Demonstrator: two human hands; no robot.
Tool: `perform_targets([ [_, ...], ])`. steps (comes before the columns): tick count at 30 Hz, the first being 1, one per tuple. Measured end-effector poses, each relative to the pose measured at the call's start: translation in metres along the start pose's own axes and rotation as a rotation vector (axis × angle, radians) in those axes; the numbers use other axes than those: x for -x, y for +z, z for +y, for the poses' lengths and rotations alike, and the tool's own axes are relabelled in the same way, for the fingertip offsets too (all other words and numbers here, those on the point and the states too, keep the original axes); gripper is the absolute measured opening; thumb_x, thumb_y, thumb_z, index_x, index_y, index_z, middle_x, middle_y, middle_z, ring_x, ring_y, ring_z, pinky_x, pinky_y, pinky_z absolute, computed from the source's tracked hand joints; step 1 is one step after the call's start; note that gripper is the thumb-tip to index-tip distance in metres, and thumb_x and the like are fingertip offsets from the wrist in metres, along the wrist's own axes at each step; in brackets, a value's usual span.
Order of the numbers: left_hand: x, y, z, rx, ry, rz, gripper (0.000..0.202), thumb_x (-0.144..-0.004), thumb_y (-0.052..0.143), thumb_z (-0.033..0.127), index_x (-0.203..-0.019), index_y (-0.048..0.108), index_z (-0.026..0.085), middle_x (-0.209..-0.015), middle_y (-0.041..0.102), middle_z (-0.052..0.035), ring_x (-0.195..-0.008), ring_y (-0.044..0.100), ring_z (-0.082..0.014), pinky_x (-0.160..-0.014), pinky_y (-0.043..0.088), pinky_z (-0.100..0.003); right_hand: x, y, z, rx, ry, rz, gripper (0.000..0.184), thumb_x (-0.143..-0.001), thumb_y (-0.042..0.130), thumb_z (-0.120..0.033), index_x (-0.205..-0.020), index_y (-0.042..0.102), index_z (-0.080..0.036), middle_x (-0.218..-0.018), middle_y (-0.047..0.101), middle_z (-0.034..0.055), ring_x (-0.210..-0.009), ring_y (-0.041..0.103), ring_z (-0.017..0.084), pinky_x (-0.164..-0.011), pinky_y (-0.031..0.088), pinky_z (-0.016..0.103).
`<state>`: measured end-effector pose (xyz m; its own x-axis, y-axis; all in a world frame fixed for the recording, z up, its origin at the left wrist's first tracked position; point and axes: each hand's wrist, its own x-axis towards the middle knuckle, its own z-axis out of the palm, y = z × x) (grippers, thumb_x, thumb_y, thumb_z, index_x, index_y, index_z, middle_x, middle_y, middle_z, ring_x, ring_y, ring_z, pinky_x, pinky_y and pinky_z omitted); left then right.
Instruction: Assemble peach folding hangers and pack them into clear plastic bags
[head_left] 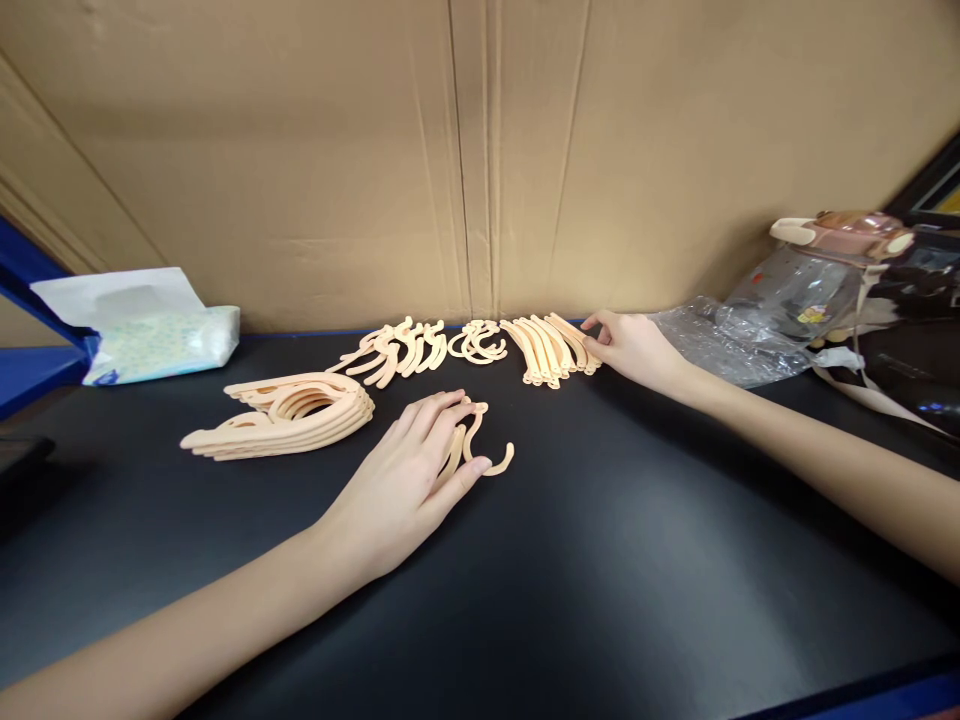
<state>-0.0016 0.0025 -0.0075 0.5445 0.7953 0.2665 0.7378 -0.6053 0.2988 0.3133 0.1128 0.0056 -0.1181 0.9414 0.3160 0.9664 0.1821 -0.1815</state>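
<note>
Near centre: left hand (409, 480) lies flat and open on the black table (600, 560), fingertips pressing a couple of peach hook pieces (480, 450). It pins them down and does not close round them.

Left of it, just apart: stack of hanger bodies (281, 418), roughly five deep and neatly nested. Judged as the finished share.

Farther back, in a row: loose hooks (397, 350), a smaller hook cluster (478, 342), and curved arm pieces (551, 350). Right hand (634, 348) reaches to the right end of the arm pieces, fingertips touching them; cannot tell if it grips one.

Judgement: early to midway. Unsorted parts outnumber the stack.

Far edge: tissue pack (154, 325) left, plastic bag (712, 340) and bottle (817, 270) right, cardboard wall (480, 150) behind.
</note>
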Motion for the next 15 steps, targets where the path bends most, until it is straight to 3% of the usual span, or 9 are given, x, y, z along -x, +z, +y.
perform_targets([
  [9, 0.0004, -0.0003, -0.0006, 0.010, -0.012, -0.002, 0.050, -0.101, 0.036, 0.052, -0.139, 0.047, 0.021, -0.146, 0.049, -0.0096, -0.139, 0.040, -0.0272, -0.113, 0.038, -0.047, 0.0006, -0.0018, -0.0001, 0.068, -0.007, -0.015, 0.026, -0.085, 0.052, -0.021, -0.104, 0.069, -0.016, -0.070, 0.068, 0.0026, -0.067, 0.062, 0.019, -0.061, 0.038, 0.028],
  [15, -0.0013, -0.0001, -0.0005, 0.025, -0.009, 0.002, 0.048, -0.101, 0.038, 0.050, -0.139, 0.048, 0.022, -0.145, 0.049, -0.0100, -0.138, 0.041, -0.0287, -0.113, 0.038, -0.049, 0.0008, -0.0030, 0.0006, 0.111, -0.015, -0.010, 0.025, -0.088, 0.050, -0.027, -0.099, 0.071, -0.020, -0.083, 0.072, 0.0041, -0.073, 0.064, 0.020, -0.060, 0.039, 0.028],
])
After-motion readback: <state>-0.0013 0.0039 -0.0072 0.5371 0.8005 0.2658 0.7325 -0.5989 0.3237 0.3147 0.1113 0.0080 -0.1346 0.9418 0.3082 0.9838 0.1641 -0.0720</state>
